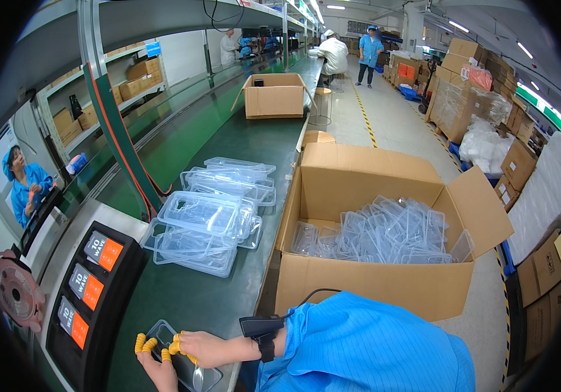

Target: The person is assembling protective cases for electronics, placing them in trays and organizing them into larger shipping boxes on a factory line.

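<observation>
Low on the green workbench, a clear plastic blister shell point(161, 332) lies under my two hands. My left hand point(157, 369) grips its left side, with the fingers bent and the thumb over the plastic. From the right, my right hand point(203, 348) reaches across the shell with curled fingers pressed on it; part of the shell is hidden beneath. Yellow ribbed finger cots cover several fingertips on both hands. A black strapped device point(264, 334) with a cable sits on my right wrist. Farther up the bench stands a loose pile of similar clear shells point(202, 215).
A large open carton point(372, 287) full of clear plastic shells stands right of the bench. A black display holder point(94, 294) with orange-and-grey cards is at the left. Another carton point(274, 108) sits farther along. Co-workers are across the line and in the distance.
</observation>
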Tool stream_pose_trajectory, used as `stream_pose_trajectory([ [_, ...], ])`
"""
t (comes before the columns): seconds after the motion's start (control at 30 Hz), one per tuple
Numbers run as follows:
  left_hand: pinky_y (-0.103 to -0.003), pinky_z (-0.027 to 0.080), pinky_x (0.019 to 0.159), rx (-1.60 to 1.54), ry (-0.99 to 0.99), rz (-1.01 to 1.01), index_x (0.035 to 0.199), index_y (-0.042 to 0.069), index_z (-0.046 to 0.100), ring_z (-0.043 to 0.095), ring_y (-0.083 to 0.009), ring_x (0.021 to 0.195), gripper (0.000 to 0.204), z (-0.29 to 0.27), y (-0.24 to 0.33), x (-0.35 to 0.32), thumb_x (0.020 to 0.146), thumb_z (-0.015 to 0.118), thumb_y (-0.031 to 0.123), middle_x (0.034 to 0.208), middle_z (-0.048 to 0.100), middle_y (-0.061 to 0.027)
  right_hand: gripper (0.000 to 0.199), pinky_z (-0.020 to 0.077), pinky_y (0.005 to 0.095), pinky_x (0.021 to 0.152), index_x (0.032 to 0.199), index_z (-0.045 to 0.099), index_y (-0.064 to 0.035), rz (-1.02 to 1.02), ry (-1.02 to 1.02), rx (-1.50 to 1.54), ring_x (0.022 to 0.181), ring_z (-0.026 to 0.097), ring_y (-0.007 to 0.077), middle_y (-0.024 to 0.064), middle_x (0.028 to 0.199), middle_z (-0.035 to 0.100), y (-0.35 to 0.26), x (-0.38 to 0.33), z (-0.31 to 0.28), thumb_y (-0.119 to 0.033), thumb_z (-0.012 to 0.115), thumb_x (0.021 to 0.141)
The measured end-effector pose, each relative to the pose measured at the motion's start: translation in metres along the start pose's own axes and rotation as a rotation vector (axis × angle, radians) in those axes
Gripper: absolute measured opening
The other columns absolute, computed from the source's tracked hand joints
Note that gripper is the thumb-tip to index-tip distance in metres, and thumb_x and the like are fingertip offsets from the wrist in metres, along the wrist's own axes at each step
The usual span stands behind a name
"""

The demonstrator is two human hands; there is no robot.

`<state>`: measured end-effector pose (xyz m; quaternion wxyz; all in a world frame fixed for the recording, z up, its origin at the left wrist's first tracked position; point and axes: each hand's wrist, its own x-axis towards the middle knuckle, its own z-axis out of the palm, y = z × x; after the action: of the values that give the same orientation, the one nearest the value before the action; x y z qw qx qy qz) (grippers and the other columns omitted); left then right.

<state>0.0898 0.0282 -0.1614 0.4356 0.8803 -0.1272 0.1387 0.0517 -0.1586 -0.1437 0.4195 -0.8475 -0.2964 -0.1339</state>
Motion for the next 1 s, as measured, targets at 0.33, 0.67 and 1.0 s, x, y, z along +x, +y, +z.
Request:
stream_pose_trajectory([
  [0.33, -0.036, 0.027, 0.099, 0.026, -0.005, 0.01, 0.099, -0.002, 0.051, 0.037, -0.0277, 0.118, 0.033, 0.0, 0.002, 0.0, 0.067, 0.056, -0.008, 0.124, 0.04, -0.0159, 0.024, 0.0431, 0.0358, 0.074, 0.081, 0.053, 0.0034, -0.002, -0.014, 0.008, 0.087, 0.05, 0.0307, 0.0161, 0.086, 0.052, -0.004, 0.001, -0.008, 0.002, 0.06, 0.058],
  [0.67, -0.036, 0.025, 0.1, 0.05, -0.008, -0.012, 0.1, -0.003, 0.051, 0.035, -0.0278, 0.119, 0.033, -0.002, 0.009, -0.001, 0.068, 0.056, -0.007, 0.124, 0.04, -0.0157, 0.027, 0.0423, 0.0368, 0.078, 0.08, 0.053, 0.0053, 0.048, -0.06, 0.035, 0.089, 0.048, 0.0331, 0.0168, 0.088, 0.051, -0.006, 0.001, -0.009, 0.001, 0.06, 0.055],
  [1.0, -0.036, 0.026, 0.1, 0.047, -0.003, -0.008, 0.098, -0.003, 0.052, 0.036, -0.0279, 0.118, 0.032, -0.001, 0.005, 0.0, 0.067, 0.057, -0.008, 0.124, 0.04, -0.0156, 0.025, 0.0422, 0.0374, 0.079, 0.079, 0.054, 0.0051, 0.036, -0.038, 0.029, 0.088, 0.049, 0.0332, 0.0168, 0.088, 0.051, -0.004, 0.001, -0.005, 0.001, 0.06, 0.055],
])
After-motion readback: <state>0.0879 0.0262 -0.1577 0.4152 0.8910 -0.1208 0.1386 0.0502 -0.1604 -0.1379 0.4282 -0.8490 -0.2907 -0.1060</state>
